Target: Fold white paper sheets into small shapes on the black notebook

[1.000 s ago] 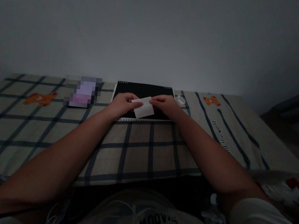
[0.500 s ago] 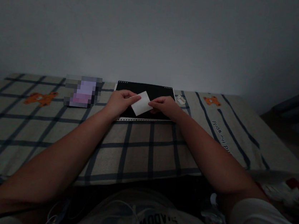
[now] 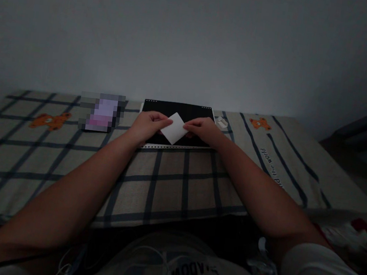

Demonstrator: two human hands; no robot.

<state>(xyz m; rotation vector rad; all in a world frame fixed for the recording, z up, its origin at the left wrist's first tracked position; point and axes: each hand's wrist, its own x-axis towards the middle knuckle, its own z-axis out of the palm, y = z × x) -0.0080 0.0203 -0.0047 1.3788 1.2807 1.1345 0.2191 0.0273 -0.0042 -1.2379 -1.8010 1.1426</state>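
Hands (image 3: 145,126) (image 3: 206,131) pinch paper (image 3: 174,130) — white; cornerwise

At centre, the left hand (image 3: 149,127) and right hand (image 3: 207,130) are covering parts of a white paper (image 3: 174,130). Toward the left, pixelation is obscuring a phone-like object (image 3: 103,111).

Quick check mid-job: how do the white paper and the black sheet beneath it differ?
The white paper is pale and small; the black sheet is dark and much larger. The left hand and right hand pinch the paper, while the black sheet lies below them. The paper points a corner toward the person; the black sheet presents an edge. Both look four-cornered.
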